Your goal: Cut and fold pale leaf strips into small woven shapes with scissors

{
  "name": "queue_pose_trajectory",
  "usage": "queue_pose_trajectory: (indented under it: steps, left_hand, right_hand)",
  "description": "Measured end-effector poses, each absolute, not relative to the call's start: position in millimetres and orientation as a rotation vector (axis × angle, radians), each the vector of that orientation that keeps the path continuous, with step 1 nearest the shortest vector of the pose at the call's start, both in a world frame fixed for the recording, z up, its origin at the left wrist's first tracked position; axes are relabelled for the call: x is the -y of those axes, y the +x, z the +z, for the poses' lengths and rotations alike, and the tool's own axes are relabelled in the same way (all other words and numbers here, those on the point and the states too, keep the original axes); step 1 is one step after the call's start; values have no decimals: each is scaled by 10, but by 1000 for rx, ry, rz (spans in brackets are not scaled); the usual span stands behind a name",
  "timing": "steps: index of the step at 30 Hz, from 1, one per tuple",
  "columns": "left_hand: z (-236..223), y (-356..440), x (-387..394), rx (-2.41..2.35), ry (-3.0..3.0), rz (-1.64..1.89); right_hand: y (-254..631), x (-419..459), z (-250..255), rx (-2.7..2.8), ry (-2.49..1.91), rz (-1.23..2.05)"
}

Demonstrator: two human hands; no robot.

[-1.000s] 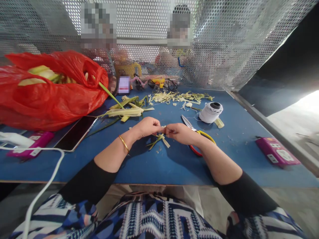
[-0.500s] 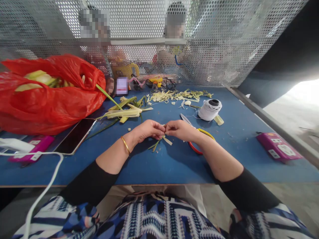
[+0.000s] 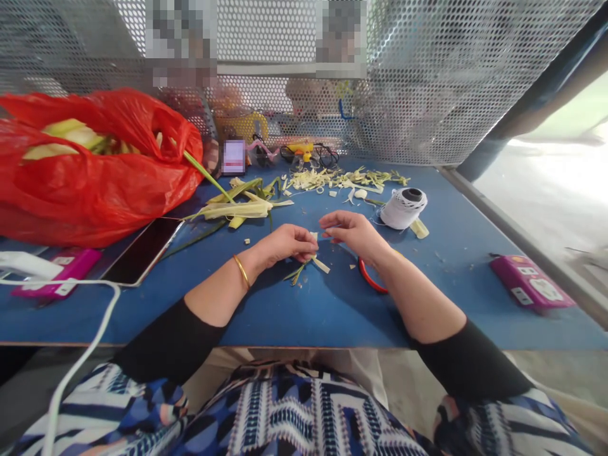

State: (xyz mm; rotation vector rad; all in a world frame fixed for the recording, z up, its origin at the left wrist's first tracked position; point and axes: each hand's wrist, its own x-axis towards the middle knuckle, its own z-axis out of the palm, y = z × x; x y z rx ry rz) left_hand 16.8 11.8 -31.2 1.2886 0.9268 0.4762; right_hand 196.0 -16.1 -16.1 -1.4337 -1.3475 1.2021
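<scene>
My left hand (image 3: 291, 242) is closed in a pinch on a small bunch of leaf strips, whose pale end (image 3: 321, 265) and green tips (image 3: 296, 275) stick out below the fingers. Just to its right, my right hand (image 3: 349, 233) hovers with fingers bent and apart, and I see nothing in it. A pair of scissors with a red and yellow handle (image 3: 369, 278) lies partly hidden under my right hand and wrist. Beyond that hand stands a spool of white thread (image 3: 403, 209).
On the left sits a red plastic bag (image 3: 142, 171) of pale green stalks. Leaf pieces (image 3: 242, 208) and cut scraps (image 3: 308, 180) lie behind my hands. Also there are a phone (image 3: 142, 253), purple power strips (image 3: 529, 282) and a perforated metal screen (image 3: 413, 95) with people behind.
My right hand has parted from my left, lifting slightly up and away, its fingers now spread. My left hand stays in place with the leaf strips. The view has shifted slightly.
</scene>
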Motion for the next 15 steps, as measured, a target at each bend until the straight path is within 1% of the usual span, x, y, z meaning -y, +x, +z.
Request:
queue_pose_trajectory:
  steps: [5, 10, 15]
  left_hand:
    - [-303, 127, -153, -889, 1269, 456]
    - [-292, 136, -151, -911, 1260, 449]
    - [-270, 194, -106, -1020, 1268, 519]
  right_hand:
    - [1965, 141, -246, 1670, -1462, 1251]
    - [1915, 156, -296, 1743, -1536, 1116]
    - [1930, 171, -229, 1799, -1560, 1034]
